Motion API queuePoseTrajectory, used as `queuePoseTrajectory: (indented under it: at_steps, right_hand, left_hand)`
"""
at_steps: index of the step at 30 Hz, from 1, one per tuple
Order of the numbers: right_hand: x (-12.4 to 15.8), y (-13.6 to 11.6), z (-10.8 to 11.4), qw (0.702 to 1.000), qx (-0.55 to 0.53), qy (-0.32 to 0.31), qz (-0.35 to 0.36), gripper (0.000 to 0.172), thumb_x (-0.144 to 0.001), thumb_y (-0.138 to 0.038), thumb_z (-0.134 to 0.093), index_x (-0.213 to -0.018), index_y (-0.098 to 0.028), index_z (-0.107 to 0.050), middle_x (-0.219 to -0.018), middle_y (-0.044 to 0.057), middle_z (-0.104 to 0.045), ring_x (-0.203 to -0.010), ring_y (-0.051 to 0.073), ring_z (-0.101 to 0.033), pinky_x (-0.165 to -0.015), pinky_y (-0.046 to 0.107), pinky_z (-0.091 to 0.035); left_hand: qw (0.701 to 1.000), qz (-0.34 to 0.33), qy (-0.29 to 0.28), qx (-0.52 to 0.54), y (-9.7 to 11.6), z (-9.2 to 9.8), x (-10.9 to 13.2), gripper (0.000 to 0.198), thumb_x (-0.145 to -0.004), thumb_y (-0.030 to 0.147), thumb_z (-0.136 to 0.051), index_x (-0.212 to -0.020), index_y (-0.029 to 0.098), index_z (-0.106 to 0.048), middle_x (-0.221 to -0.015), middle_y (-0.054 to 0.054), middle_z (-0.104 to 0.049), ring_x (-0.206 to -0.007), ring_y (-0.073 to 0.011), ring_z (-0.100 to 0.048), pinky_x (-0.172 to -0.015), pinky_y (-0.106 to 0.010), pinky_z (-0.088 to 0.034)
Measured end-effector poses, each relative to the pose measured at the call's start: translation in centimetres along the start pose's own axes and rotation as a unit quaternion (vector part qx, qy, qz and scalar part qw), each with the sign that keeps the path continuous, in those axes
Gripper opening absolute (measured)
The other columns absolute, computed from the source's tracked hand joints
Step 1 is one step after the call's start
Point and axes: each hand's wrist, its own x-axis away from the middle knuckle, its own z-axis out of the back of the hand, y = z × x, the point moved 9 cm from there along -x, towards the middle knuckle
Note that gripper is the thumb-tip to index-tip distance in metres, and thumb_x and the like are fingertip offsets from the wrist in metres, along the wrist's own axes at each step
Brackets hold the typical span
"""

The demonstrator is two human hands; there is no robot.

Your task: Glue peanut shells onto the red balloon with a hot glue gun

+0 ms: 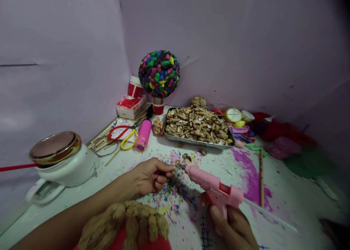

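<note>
My right hand (236, 226) is wrapped round the handle of a pink glue gun (212, 182). A clear glue stick (270, 215) juts from its back end. The metal nozzle points left, at the fingertips of my left hand (153, 177). Thumb and forefinger there pinch a small tan peanut shell (176, 164), mostly hidden, right at the nozzle. Below my left forearm is a rounded red object (147, 242), partly covered with peanut shells (131, 224); the frame cuts it off. Loose shell pieces (187, 157) lie on the table just beyond the nozzle.
A metal tray (197, 144) heaped with peanut shells stands at the back. Beside it rises a multicoloured ball (159, 74) on a cup. Scissors (128, 137), a pink roll (143, 135) and a white lidded mug (68, 166) are left; balloons (240, 130) and a stick (261, 179) right.
</note>
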Motion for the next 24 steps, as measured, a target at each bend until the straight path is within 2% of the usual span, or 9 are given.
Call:
queuePoseTrajectory:
  at_steps: [5, 14, 24]
  right_hand:
    - [-0.03, 0.38, 0.66, 0.999, 0.030, 0.028, -0.003, 0.041, -0.067, -0.055, -0.060, -0.080, -0.018, -0.071, -0.066, 0.006, -0.065, -0.060, 0.021, -0.057, -0.046, 0.027, -0.045]
    - [-0.01, 0.78, 0.96, 0.998, 0.045, 0.045, -0.013, 0.042, -0.066, -0.055, -0.061, -0.082, -0.018, -0.072, -0.071, 0.008, -0.068, -0.063, 0.023, -0.060, -0.047, 0.028, -0.047]
    - [-0.03, 0.52, 0.82, 0.999, 0.033, 0.035, -0.010, 0.036, -0.066, -0.052, -0.062, -0.074, -0.018, -0.070, -0.060, 0.005, -0.063, -0.059, 0.022, -0.057, -0.046, 0.027, -0.044]
  left_hand:
    - [1.000, -0.002, -0.007, -0.002, 0.09, -0.23, 0.15, 0.010, -0.066, 0.013, -0.059, -0.060, 0.010, -0.052, -0.052, 0.003, -0.048, -0.031, -0.0006, -0.028, -0.032, -0.013, -0.017]
    - [1.000, -0.004, -0.012, -0.008, 0.07, -0.19, 0.03, 0.013, -0.064, 0.014, -0.063, -0.058, 0.010, -0.051, -0.053, 0.004, -0.047, -0.032, -0.0005, -0.028, -0.032, -0.013, -0.017]
    - [1.000, 0.001, -0.010, -0.006, 0.00, -0.10, -0.04, 0.010, -0.064, 0.013, -0.061, -0.061, 0.010, -0.052, -0.052, 0.004, -0.048, -0.032, -0.0003, -0.028, -0.032, -0.012, -0.017]
